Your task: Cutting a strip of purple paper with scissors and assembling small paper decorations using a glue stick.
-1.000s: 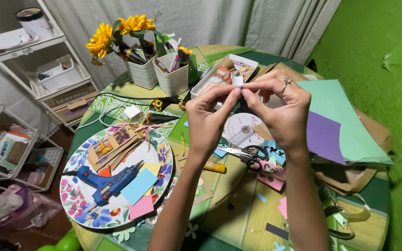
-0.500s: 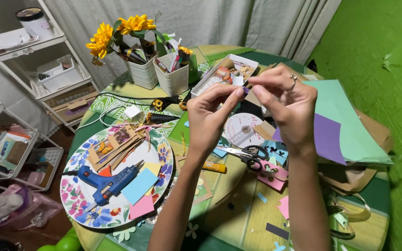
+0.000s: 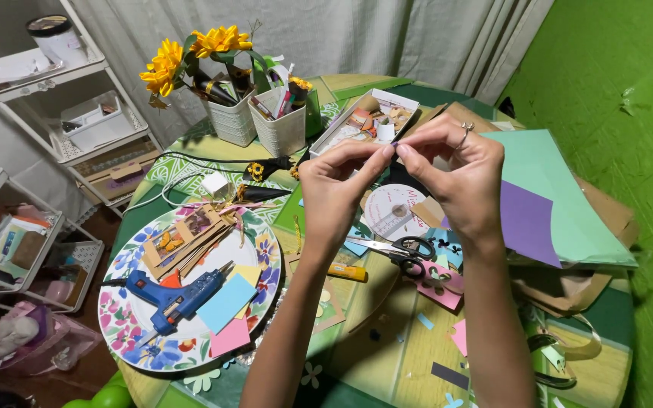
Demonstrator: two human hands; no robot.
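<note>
Since the earlier frame we have brought our two hands closer together, so that the fingertips now meet at the centre top of the frame instead of standing slightly apart. Our left hand [image 3: 339,181] and our right hand [image 3: 455,170] are both raised above the worktop [image 3: 387,355], thumbs and forefingers pinched together on a tiny scrap [image 3: 392,146] held between them; it is too small for us to tell what it is.

Below our hands, in the middle of the frame, lies a disc [image 3: 392,211], and just beneath it a pair of scissors [image 3: 396,249] with black handles. Pink paper pieces [image 3: 441,287] sit beside the scissors. At the right edge we see a stack of coloured sheets [image 3: 561,204], mint green over purple, lying on brown paper.

Toward the lower left stands a flowered plate [image 3: 126,332] that carries a blue glue gun [image 3: 171,295], blue, yellow and pink paper squares [image 3: 224,302], and brown cardboard strips [image 3: 183,242]. At the upper left of the worktop two white baskets [image 3: 281,128] hold pens and yellow artificial sunflowers [image 3: 190,53]. An open box [image 3: 364,121] of small bits lies just behind our fingertips. White shelves [image 3: 54,98] fill the far left of the frame.
</note>
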